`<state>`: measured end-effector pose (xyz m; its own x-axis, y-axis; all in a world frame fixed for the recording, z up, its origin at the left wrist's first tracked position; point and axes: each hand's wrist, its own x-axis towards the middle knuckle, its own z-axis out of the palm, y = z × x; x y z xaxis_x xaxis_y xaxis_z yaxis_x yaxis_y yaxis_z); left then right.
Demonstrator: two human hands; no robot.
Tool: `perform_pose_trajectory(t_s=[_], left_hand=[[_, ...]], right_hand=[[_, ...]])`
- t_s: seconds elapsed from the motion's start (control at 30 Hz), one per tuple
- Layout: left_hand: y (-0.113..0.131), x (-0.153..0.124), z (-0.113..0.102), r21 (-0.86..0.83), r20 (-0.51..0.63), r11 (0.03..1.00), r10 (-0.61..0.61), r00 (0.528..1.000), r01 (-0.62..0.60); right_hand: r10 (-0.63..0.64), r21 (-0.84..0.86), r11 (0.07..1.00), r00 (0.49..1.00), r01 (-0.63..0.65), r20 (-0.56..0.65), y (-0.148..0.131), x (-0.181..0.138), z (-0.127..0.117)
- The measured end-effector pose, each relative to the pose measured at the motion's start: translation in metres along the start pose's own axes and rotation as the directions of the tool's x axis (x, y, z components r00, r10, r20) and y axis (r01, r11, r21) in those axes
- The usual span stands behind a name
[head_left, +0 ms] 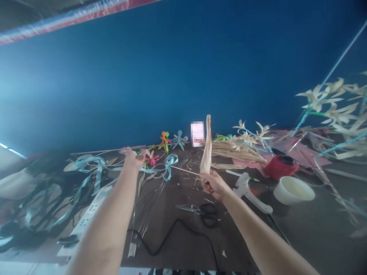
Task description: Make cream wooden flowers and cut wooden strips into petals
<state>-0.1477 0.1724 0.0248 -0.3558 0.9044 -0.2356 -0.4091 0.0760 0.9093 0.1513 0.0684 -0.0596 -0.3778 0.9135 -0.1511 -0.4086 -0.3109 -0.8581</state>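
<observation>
My right hand (213, 184) is closed around the lower end of a pale dried corn husk (207, 149), which stands upright above the fist. A thin straw-coloured stick (185, 170) runs left from that fist toward a light-blue ribbon bow (169, 165). Farther back on the left, my left hand (133, 156) reaches over the table with its fingers apart, beside a pink fuzzy-wire flower (151, 158) and loose blue ribbon (99, 166). Its fingertips are blurred. Black-handled scissors (208, 214) lie below my right hand, and a white glue gun (250, 194) lies to its right.
At right are a white bowl (294, 190), a red container (282, 166) and husk flowers (315, 95) on blue stems. More husks (237, 151) lie behind. A white power strip (87, 215) sits at left; a black cable (169, 233) crosses the front. A blue wall (183, 68) stands behind.
</observation>
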Motion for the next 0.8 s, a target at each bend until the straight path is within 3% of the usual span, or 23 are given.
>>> perform_pose_trajectory(t_s=[0.1, 0.17, 0.2, 0.27, 0.33, 0.37, 0.47, 0.6, 0.8], left_hand=[[-0.019, -0.022, 0.022, 0.012, -0.029, 0.993, -0.113, 0.993, 0.114], [-0.040, -0.055, 0.042, 0.034, 0.035, 0.986, -0.163, 0.986, 0.162], [-0.053, -0.074, 0.053, 0.103, 0.174, 0.980, -0.188, 0.967, 0.172], [-0.079, -0.113, 0.071, 0.240, 0.427, 0.963, -0.218, 0.878, 0.123], [-0.103, -0.140, 0.083, 0.325, 0.546, 0.946, -0.199, 0.814, 0.014], [-0.112, -0.147, 0.086, 0.344, 0.564, 0.937, -0.157, 0.811, -0.058], [-0.132, -0.144, 0.084, 0.362, 0.488, 0.920, -0.050, 0.871, -0.150], [-0.145, -0.126, 0.073, 0.342, 0.347, 0.910, 0.109, 0.931, -0.235], [-0.148, -0.131, 0.070, 0.439, 0.263, 0.782, 0.360, 0.895, -0.443]], right_hand=[[0.042, 0.010, 0.999, 0.997, -0.043, 0.071, -0.001, -0.001, -0.001], [0.061, 0.002, 0.998, 0.992, -0.061, 0.112, -0.001, -0.001, -0.001], [0.068, -0.012, 0.998, 0.990, -0.067, 0.125, -0.001, -0.002, -0.001], [0.083, -0.057, 0.995, 0.988, -0.076, 0.133, 0.000, -0.003, 0.000], [0.085, -0.119, 0.990, 0.990, -0.071, 0.112, 0.000, -0.004, 0.001], [0.087, -0.158, 0.985, 0.991, -0.071, 0.097, 0.000, -0.004, 0.001], [0.106, -0.262, 0.961, 0.992, -0.084, 0.070, 0.001, -0.004, 0.002], [0.150, -0.326, 0.941, 0.978, -0.096, 0.145, 0.005, -0.001, 0.002], [0.145, -0.370, 0.925, 0.980, -0.086, 0.135, 0.007, -0.003, 0.005]])
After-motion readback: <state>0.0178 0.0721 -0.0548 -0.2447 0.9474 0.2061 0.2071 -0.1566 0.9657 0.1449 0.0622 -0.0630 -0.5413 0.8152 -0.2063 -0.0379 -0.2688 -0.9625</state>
